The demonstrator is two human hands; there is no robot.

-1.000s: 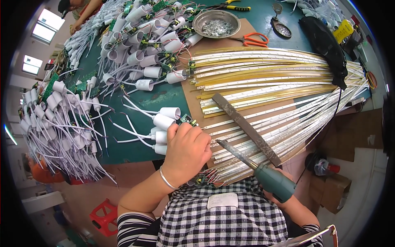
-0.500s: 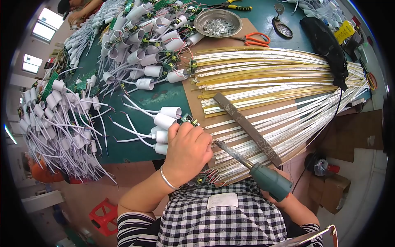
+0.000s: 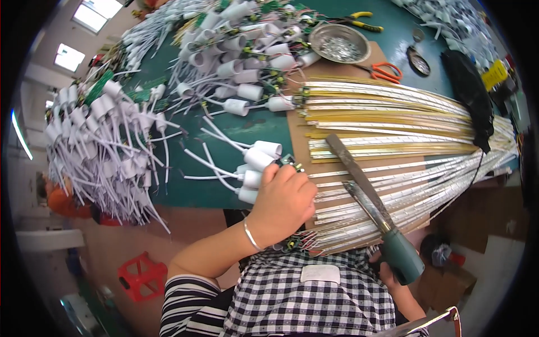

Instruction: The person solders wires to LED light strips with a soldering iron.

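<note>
My left hand [image 3: 285, 199] is closed in a pinch above the near ends of the strips; what its fingers hold is hidden. Beside its knuckles lie a few white plastic lamp caps [image 3: 259, 159] with white cables, and a small green circuit board [image 3: 292, 163]. My right hand [image 3: 386, 274], partly hidden, is wrapped round the green handle of a soldering iron [image 3: 403, 255]. The iron's dark tip points up and left, over the strips and apart from my left hand. Thin white LED strips [image 3: 373, 178] fan across the brown board, with a flat dark bar [image 3: 355, 167] over them.
Piles of white caps with cables [image 3: 101, 132] cover the left and back of the green table [image 3: 219, 194]. Further back are a metal bowl [image 3: 340, 44] of silvery bits, orange-handled scissors [image 3: 387, 72] and yellow-handled pliers [image 3: 365, 22]. A black cloth [image 3: 469, 92] lies over the strips' far ends.
The soldering iron's tip has drawn away to the right from my left hand's fingers. The whole view has shifted, so the table things appear further right. My left hand keeps its pinch.
</note>
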